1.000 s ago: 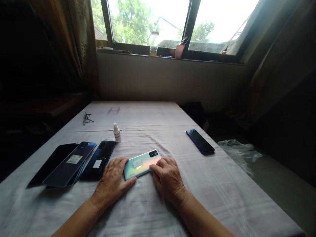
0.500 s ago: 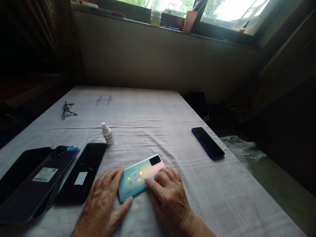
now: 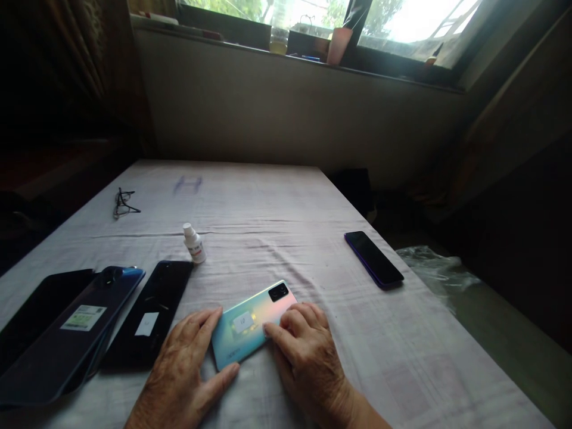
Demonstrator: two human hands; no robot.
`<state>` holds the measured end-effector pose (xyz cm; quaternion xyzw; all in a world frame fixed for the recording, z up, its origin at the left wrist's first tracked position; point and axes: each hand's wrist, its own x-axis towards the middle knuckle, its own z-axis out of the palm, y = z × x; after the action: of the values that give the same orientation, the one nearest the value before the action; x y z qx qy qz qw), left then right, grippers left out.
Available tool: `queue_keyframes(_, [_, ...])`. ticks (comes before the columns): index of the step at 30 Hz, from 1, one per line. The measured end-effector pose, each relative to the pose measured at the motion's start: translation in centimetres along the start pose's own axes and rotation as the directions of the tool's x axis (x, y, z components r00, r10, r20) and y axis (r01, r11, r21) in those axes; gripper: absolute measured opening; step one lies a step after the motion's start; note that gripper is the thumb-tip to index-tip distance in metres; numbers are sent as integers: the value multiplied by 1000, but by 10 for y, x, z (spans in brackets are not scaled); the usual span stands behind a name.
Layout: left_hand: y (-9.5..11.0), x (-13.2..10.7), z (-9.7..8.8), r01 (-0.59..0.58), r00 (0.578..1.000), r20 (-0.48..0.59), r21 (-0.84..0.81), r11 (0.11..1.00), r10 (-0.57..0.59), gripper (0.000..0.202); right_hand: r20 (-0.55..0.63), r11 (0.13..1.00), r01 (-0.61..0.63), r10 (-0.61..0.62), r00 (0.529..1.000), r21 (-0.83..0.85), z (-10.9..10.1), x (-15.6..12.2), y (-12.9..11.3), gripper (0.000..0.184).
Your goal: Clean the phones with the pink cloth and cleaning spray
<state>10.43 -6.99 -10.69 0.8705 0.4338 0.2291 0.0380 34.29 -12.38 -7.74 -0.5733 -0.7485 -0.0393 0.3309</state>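
Observation:
An iridescent pale-blue phone (image 3: 250,325) lies face down on the cloth-covered table (image 3: 277,238), with a small white sticker on its back. My left hand (image 3: 183,375) lies flat at its left end, fingers spread and the thumb against its near corner. From the right, my right hand (image 3: 308,363) rests its curled fingertips on the phone's right edge and back. Neither hand lifts it.
Left of the phone lie a black phone (image 3: 147,313), a blue phone (image 3: 67,336) with a label, and a dark one (image 3: 36,307) beneath it. A small white bottle (image 3: 194,243) stands behind, glasses (image 3: 123,202) farther left. A purple phone (image 3: 373,259) lies near the table's right edge.
The view tilted down and closer over the second. Both hands stay on the iridescent phone, which has shifted only slightly.

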Motion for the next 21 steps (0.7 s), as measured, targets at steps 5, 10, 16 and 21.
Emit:
queue_keyframes(5, [0,-2,-2,-19,1000,0,22,1000,19,81,-31,995,-93,91,995,-48,-8,2,11,22])
queue_keyframes(10, [2,0,-7,-53,999,-3,37,998,53,80,-23,994,-104,103,994,-37,-9,2,13,20])
queue_keyframes(16, [1,-1,-6,-82,996,-22,41,996,83,81,41,1000,2,-3,999,26,-2,1,2,20])
queue_keyframes(21, [1,-2,-4,-63,998,-6,9,998,63,75,18,997,-66,67,998,-45,-5,6,10,19])
